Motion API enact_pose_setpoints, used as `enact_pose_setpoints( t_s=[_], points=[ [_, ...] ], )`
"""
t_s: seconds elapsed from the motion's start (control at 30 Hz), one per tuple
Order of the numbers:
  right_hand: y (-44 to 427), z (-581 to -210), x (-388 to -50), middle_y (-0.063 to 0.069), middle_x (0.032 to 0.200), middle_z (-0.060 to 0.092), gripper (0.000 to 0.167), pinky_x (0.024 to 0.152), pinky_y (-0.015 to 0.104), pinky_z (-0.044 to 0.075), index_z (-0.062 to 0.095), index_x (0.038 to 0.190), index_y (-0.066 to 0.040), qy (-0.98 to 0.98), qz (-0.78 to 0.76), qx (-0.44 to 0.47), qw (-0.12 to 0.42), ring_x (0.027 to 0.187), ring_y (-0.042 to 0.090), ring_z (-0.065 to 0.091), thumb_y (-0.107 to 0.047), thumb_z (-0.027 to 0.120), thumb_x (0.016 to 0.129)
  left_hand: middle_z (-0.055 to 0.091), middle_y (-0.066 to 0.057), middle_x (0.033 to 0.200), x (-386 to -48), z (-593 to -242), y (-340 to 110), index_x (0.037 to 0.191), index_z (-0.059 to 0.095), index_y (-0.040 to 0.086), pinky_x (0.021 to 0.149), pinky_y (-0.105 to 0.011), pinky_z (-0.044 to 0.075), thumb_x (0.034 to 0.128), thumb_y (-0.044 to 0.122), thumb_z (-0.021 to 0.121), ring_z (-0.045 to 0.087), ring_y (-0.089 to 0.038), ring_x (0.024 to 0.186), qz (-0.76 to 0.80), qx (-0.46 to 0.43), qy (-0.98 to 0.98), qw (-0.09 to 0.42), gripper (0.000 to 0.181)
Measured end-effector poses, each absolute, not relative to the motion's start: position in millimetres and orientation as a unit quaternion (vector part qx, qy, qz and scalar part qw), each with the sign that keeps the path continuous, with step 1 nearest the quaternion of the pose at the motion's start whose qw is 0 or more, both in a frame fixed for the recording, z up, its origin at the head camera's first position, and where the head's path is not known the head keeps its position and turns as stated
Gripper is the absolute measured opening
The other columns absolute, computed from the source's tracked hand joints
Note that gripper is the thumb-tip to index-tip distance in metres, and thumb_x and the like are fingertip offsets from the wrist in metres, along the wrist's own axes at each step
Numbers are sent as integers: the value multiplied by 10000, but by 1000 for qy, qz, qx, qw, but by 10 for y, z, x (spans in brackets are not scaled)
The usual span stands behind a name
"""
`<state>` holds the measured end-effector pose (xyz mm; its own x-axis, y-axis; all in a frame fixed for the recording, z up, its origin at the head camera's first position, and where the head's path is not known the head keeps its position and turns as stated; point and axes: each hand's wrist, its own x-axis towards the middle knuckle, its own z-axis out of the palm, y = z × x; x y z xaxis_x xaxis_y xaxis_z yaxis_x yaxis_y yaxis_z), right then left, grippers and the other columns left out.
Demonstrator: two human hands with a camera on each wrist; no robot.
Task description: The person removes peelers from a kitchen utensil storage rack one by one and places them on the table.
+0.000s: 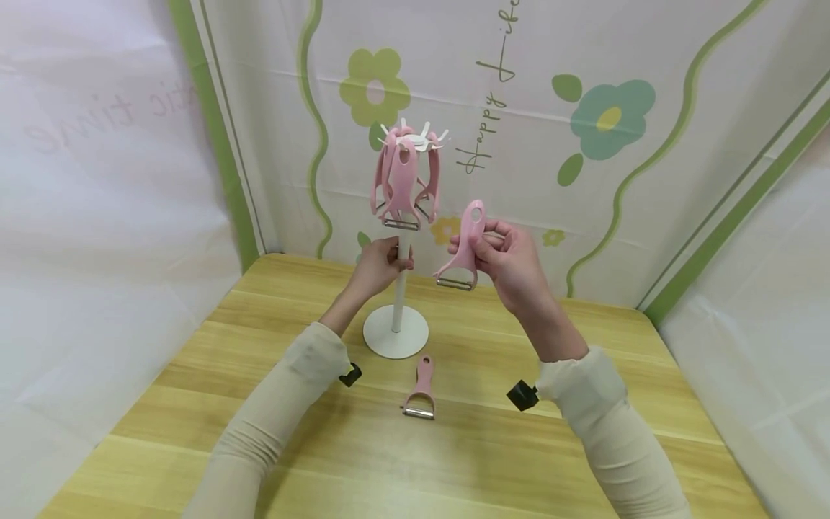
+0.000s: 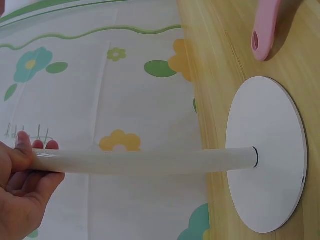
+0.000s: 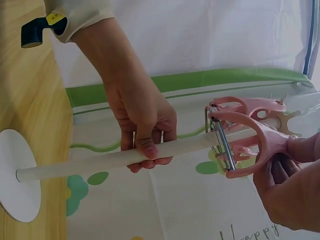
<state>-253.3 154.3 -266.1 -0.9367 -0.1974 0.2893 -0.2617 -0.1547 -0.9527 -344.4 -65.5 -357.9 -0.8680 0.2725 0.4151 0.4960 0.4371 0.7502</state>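
A white stand (image 1: 397,331) with a round base and a slim pole stands upright on the table. My left hand (image 1: 379,268) grips its pole below the hooks, as the left wrist view also shows at the pole (image 2: 145,162). From the hooks (image 1: 424,140) at the top hang several pink peelers (image 1: 403,176). Right of them, my right hand (image 1: 512,263) pinches another pink peeler (image 1: 465,241) by its handle, blade end down, apart from the stand. One more pink peeler (image 1: 424,382) lies on the table in front of the base.
The wooden table (image 1: 259,346) ends close behind the stand. A white curtain (image 1: 493,43) printed with flowers hangs behind, and white sheets (image 1: 765,303) close off both sides. A small black wrist device (image 1: 522,395) sits at the right cuff.
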Motion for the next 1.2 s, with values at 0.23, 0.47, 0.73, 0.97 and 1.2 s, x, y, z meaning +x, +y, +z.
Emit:
enact_pose_setpoints(
  t_s=[0.23,0.47,0.73,0.97,1.2],
  points=[
    [1606,-2895,-2498,-18,878,773,214,815,265,599,494,1183,125,-669,723,170,11,850,133,762,-1,517,1011,745,-184,921,-3456,-3583,-655,942,660,-5,861,-425,599,917,28,696,749,-304,893,-483,-233,-836,117,55],
    [1679,-3179,-2451,184,1022,760,272,825,275,599,456,1230,155,-683,716,142,-10,878,145,762,1,515,1014,742,-186,916,-3452,-3597,-666,930,658,-4,856,-433,601,913,31,701,748,-326,895,-486,-235,-833,120,58],
    [1742,-3372,-2380,15,910,779,212,797,264,604,454,1181,126,-678,723,131,-35,864,127,761,23,517,1006,745,-184,912,-3442,-3597,-681,911,658,13,854,-435,602,904,23,708,751,-306,885,-491,-233,-831,120,51],
    [1775,-3535,-2339,-8,879,776,227,791,269,604,446,1204,136,-677,725,119,-52,855,122,760,30,502,1012,746,-175,907,-3456,-3582,-669,900,655,25,860,-443,599,902,28,711,752,-300,888,-491,-232,-831,120,56],
    [1821,-3730,-2305,42,921,773,321,799,283,605,410,1295,132,-690,714,89,-75,857,125,759,17,510,1013,749,-164,900,-3454,-3578,-659,892,655,35,852,-433,600,906,51,714,752,-286,879,-485,-232,-834,121,63]
  ],
)
